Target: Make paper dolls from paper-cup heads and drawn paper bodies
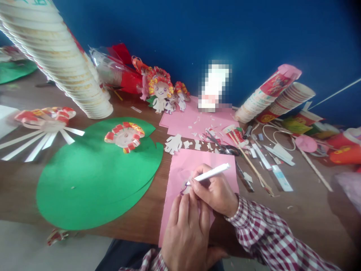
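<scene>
A barely marked pink sheet (183, 162) is pinned at the near edge of the table (304, 210) by the flat left hand (186, 233); a pen (210, 174) is gripped in the right hand (217, 192).

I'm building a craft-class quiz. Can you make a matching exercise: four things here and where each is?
Things:
1. thin white pen
2. large round green paper sheet
3. leaning stack of white paper cups
4. paper doll with red-yellow curls
Places:
A. far left, at the back
B. at the back, in the middle
C. gripped in the right hand
D. flat, left of the pink paper sheet
Pairs: 1-C, 2-D, 3-A, 4-B
</scene>
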Tool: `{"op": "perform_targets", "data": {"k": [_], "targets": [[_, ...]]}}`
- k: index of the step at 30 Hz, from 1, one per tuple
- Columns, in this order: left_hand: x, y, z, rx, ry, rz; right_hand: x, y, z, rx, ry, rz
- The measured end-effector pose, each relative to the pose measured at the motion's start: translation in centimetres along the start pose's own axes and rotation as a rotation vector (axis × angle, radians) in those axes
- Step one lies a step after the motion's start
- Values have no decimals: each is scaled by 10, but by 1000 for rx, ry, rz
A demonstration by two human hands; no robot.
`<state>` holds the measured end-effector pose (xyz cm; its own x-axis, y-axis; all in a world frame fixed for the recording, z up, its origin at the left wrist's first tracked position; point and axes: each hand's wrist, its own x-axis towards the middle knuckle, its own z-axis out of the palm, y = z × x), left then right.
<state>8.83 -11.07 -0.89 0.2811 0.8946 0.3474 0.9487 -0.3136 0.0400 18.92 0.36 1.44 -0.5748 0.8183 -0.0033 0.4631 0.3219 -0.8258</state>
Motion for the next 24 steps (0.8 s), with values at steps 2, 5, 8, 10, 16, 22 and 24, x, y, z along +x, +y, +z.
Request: {"op": "perform_targets", "data": {"k": [2,5,8,10,16,22,24], "targets": [[0,1,-1,1,0,-1,0,1,0,21,1,1],[0,2,-2,1,-14,-31,0,4,1,62,39,13],[0,4,-2,-4,-22,-65,0,5,1,81,80,24],[-1,4,-1,-12,-9,-56,0,5,1,73,78,23],[-1,0,0,-21,3,-10,0,3,1,52,64,13],[-1,1,-1,-20,-6,-13,0,2,1,27,62,5],[-1,0,-1,-13,0,-7,1,1,1,25,53,4]]}}
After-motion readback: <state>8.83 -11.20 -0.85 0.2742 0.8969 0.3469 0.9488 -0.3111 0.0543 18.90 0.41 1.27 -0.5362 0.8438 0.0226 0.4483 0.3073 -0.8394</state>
